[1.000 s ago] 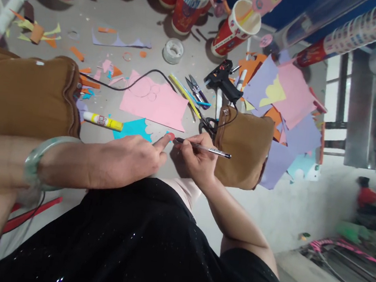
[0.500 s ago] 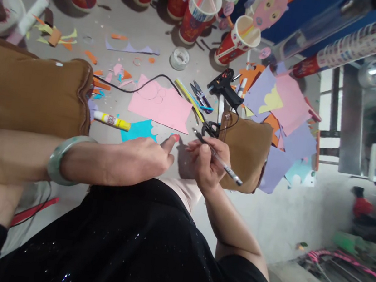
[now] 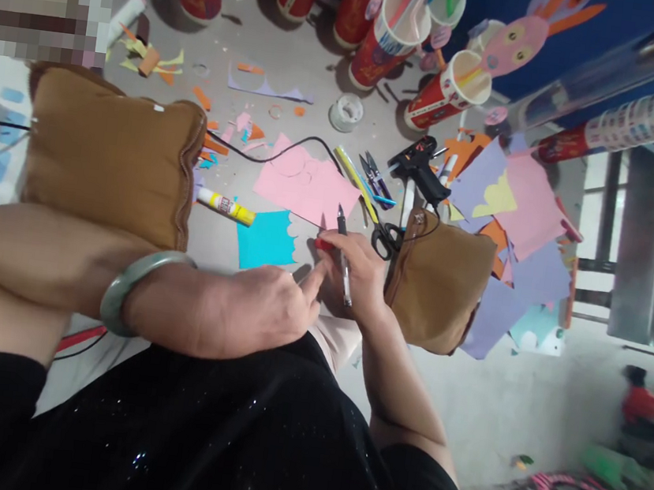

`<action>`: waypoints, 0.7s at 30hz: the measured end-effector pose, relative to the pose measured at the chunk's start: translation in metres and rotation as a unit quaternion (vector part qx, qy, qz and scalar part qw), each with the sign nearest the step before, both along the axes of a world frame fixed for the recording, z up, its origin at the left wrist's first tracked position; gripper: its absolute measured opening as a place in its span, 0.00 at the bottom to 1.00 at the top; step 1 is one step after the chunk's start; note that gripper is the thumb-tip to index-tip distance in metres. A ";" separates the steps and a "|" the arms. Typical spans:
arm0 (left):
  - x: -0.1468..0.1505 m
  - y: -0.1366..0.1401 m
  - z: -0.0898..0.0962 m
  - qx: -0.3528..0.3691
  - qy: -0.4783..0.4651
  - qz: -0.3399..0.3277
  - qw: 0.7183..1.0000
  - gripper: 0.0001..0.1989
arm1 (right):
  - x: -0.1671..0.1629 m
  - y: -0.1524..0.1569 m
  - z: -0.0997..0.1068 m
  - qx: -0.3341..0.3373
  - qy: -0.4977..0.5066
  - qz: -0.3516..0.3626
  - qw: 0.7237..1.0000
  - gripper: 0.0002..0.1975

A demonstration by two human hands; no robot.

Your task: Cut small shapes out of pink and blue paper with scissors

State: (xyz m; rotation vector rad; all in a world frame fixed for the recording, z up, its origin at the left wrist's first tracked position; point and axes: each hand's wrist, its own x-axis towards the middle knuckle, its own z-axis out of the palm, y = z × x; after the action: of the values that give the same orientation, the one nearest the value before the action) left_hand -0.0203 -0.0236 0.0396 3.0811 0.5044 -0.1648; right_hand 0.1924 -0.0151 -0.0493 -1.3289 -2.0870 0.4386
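Note:
My right hand (image 3: 357, 268) is closed round a pen (image 3: 343, 255), a clear-barrelled one now pointing away from me. By its fingertips is a small red piece (image 3: 321, 244), its exact shape partly hidden. My left hand (image 3: 272, 306), below a jade-coloured bangle (image 3: 140, 286), reaches in from the left with its fingers curled and pinched towards that red piece. The fingers of both hands meet there. Just beyond lies pink paper (image 3: 304, 183) with drawn circles, and left of it blue paper (image 3: 265, 241) with a scalloped right edge. A yellow glue stick (image 3: 227, 206) touches the blue paper.
Brown cushions (image 3: 111, 155) flank the work area. Scissors (image 3: 385, 240), snips (image 3: 375, 173), a black glue gun (image 3: 423, 169) with its cord, and a tape roll (image 3: 346, 112) lie beyond. Red paper cups (image 3: 388, 38) line the back; coloured sheets (image 3: 522, 205) are piled right.
My hands have come together at the red piece, which was at my left fingertip. The pen has swung more upright in my right hand. The view has shifted left.

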 end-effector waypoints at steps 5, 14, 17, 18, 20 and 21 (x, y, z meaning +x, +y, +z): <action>-0.017 -0.019 0.015 -0.031 -0.020 -0.058 0.998 0.13 | 0.004 -0.002 0.012 -0.011 0.071 -0.087 0.994 0.09; 0.006 0.006 0.003 -0.072 0.114 0.130 0.982 0.16 | 0.008 -0.011 0.007 -0.047 0.162 -0.187 0.968 0.11; 0.010 0.012 -0.004 -0.084 0.128 0.160 0.975 0.18 | 0.003 -0.013 0.006 -0.076 0.162 -0.161 0.971 0.11; 0.010 0.012 -0.003 -0.094 0.131 0.160 0.974 0.19 | 0.001 -0.013 0.007 -0.084 0.162 -0.145 0.972 0.11; 0.007 0.010 0.001 -0.116 0.119 0.151 0.975 0.20 | -0.006 -0.012 0.009 -0.091 0.155 -0.107 0.978 0.10; 0.006 0.009 0.003 -0.132 0.096 0.151 0.975 0.20 | -0.010 -0.011 0.011 -0.087 0.147 -0.089 0.981 0.09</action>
State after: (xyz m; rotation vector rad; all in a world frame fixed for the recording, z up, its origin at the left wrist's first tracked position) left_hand -0.0141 -0.0149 0.0427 2.7032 0.8716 -0.4816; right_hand 0.1827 -0.0264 -0.0386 -1.4388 -1.7025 0.7064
